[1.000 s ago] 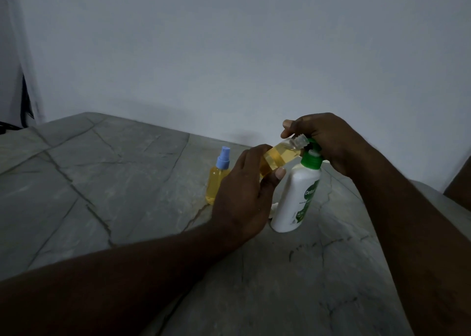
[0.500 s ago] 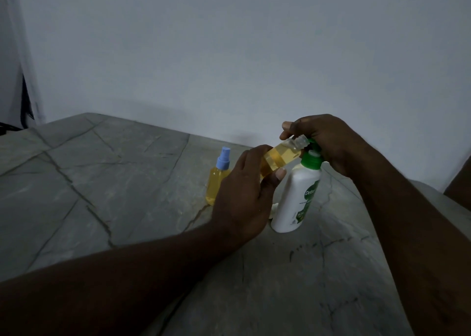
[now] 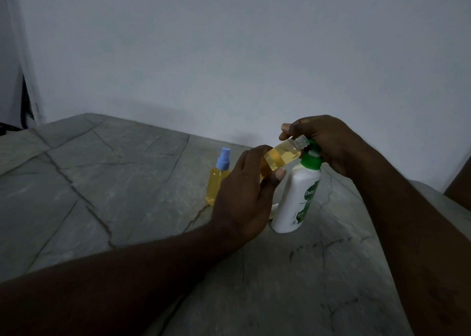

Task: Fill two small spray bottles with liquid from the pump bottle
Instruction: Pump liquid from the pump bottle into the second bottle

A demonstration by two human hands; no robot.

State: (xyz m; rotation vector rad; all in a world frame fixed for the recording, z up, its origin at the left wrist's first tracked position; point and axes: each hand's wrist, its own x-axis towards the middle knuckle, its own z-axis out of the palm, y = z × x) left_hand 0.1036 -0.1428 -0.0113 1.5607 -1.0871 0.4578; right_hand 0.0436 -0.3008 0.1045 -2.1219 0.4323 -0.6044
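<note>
- While the right hand (image 3: 328, 144) stays cupped over the pump bottle (image 3: 297, 198) on the desk (image 3: 127, 172), nothing has shifted.
- Left hand (image 3: 244, 198) still pinches the tilted open spray bottle (image 3: 280, 157) at the nozzle, so filling likely continues.
- Capped spray bottle (image 3: 218, 180) stands beside them, seemingly full.

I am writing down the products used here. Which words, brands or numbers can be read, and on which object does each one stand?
"Dettol", partly cut off at the bottle's edge: green logo on the white pump bottle.
Smaller lines lower on that label: too small and blurred to read.
Capped spray bottle on the table: no text visible.
Open spray bottle in the left hand: no text visible.
</note>
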